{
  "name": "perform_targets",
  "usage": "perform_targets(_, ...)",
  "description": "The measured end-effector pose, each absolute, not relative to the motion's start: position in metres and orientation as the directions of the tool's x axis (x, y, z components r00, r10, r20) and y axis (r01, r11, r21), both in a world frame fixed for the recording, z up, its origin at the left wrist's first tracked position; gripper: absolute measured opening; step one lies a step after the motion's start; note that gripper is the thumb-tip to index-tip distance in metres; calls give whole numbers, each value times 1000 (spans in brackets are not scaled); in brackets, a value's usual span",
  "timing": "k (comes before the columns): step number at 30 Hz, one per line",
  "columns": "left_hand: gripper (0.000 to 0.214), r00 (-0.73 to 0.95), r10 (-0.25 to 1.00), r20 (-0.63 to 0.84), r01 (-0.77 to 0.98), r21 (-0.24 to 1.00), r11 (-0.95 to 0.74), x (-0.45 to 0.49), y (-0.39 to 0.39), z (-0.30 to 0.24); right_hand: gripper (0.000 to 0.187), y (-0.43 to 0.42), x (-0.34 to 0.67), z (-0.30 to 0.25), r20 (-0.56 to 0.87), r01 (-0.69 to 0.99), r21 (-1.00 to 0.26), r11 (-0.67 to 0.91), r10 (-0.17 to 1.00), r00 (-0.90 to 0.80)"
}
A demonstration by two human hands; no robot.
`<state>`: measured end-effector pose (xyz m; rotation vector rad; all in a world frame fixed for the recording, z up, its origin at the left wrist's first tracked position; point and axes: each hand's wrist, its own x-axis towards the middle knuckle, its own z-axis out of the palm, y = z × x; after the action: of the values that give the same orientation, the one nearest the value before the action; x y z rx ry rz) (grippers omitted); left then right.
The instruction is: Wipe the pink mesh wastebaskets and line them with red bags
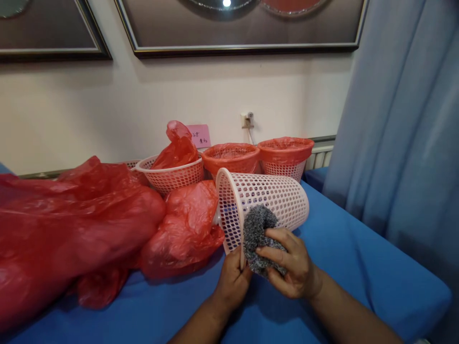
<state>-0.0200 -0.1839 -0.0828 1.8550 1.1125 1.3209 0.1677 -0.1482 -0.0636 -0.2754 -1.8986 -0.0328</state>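
Note:
A pale pink perforated plastic basket [272,198] lies on its side on the blue table [358,267], its open mouth turned toward the left. My left hand [232,279] grips the basket's lower rim, fingers closed around it. My right hand [292,266] is closed on a grey fuzzy cloth [257,234] and presses it against the basket's side wall near the rim.
Crumpled red plastic bags [71,229] pile up on the left of the table, one bag [188,229] right beside the basket. Behind stand three more baskets [172,174], two of them lined with red bags [286,149]. A blue curtain [405,143] hangs on the right.

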Motion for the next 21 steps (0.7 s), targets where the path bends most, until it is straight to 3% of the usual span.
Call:
perform_targets(3,38,145,907,396,269,866,-421,-24,-182,-82,48,-141,166,-69,940,274,-160,948,231,-250)
perform_targets(6,37,122,925,361,294,877,-381,-25,-182,-81,41,-109,184,-80,894,429,-433,793,437,94)
perform_targets(7,38,136,922,362,305,870,-387,-24,-183,-81,38,-95,194,-84,813,429,-580,692,518,265)
perform_targets(9,39,186,910,370,331,849,-413,-22,-184,-82,44,-66,215,-92,526,264,-847,461,663,533)
perform_targets(11,39,229,900,371,363,825,-433,-21,-184,-82,51,-47,228,-97,281,61,-949,309,744,606)
perform_targets(12,39,240,897,371,378,815,-439,-20,-183,-83,53,-44,230,-97,246,31,-958,287,759,603)
perform_targets(13,40,249,895,370,389,808,-443,-20,-183,-83,52,-46,228,-97,287,63,-948,310,757,587)
perform_targets(15,40,257,893,369,401,800,-446,-20,-181,-83,46,-63,215,-93,519,249,-854,458,707,481)
perform_targets(17,40,268,889,372,396,798,-454,-20,-179,-85,42,-92,196,-86,774,398,-627,669,591,226)
perform_targets(19,38,278,883,379,375,803,-463,-20,-178,-86,47,-121,180,-78,900,385,-377,842,431,-61)
perform_targets(21,34,285,880,380,357,810,-466,-21,-178,-87,51,-142,171,-70,929,318,-225,921,301,-216)
